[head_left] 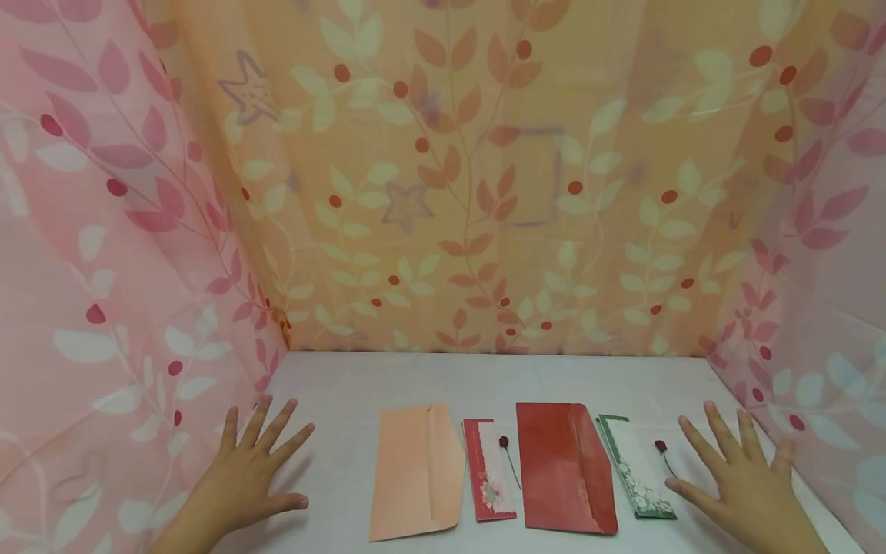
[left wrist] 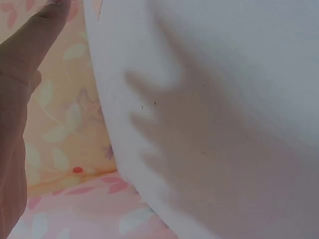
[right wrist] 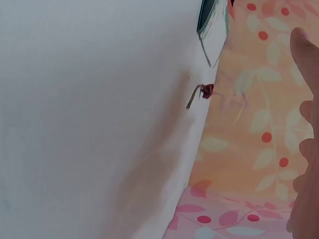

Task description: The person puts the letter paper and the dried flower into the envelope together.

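Peach envelope (head_left: 418,471), red card (head_left: 489,470), red envelope (head_left: 564,468), green card (head_left: 637,466) lie in a row mid-table (head_left: 346,385). Left hand (head_left: 249,469) and right hand (head_left: 741,477) flat, fingers spread, holding nothing, flanking the row. Start pose, likely; a pickup calls for reaching inward.

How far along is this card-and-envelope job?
Laid out: peach envelope, red card, red envelope, green card, two tiny roses. Nothing in hand: left hand and right hand are spread and hold nothing. Both cards remain outside the envelopes.
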`<state>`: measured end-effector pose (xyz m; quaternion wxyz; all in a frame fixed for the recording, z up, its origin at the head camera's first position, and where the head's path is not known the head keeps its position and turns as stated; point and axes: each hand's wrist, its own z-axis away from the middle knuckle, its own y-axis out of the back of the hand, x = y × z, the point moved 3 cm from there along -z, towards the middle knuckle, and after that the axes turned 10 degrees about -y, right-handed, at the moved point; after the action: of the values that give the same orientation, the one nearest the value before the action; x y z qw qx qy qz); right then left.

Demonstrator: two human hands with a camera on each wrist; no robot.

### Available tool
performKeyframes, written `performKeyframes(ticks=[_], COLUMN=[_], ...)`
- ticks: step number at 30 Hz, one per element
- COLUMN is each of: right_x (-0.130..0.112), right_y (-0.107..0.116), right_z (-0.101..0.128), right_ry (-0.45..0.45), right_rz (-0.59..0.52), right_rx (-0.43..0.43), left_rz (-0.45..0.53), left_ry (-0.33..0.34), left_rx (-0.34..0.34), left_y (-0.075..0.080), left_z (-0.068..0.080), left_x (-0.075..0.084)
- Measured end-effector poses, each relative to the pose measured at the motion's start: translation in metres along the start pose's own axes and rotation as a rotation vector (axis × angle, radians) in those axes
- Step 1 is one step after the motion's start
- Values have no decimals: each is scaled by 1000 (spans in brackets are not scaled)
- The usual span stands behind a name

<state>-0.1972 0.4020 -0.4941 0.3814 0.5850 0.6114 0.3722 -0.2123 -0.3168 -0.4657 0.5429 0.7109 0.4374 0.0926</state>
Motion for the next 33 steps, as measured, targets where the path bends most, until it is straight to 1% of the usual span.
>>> performKeyframes(ticks=[5, 9, 12, 15, 18, 23, 25, 28, 33], right_x=[-12, -21, -28, -35, -42, -54, -60, -67, -76], right_y=[1, 2, 2, 2, 1, -3, -4, -4, -5], right_z=[-2, -4, -4, -7, -9, -12, -14, -16, -17], right_ry=[10, 20, 33, 51, 63, 57, 53, 60, 81], right_rz=[4, -21, -43, -54, -61, -46, -41, -57, -94], right_rx=[6, 15, 23, 35, 47, 44, 40, 41, 50], left_rz=[2, 11, 16, 33, 70, 126, 141, 163, 212], left_ry=[-10, -7, -4, -6, -2, 16, 16, 2, 2], left_rx=[-7, -23, -43, -45, -37, -56, -51, -34, -46], left_y=[0, -1, 0, 1, 2, -1, -2, -2, -2], left_z=[-5, -10, -15, -20, -26, -35, -38, -43, -50], left_x=[0, 1, 4, 8, 13, 18, 19, 21, 25])
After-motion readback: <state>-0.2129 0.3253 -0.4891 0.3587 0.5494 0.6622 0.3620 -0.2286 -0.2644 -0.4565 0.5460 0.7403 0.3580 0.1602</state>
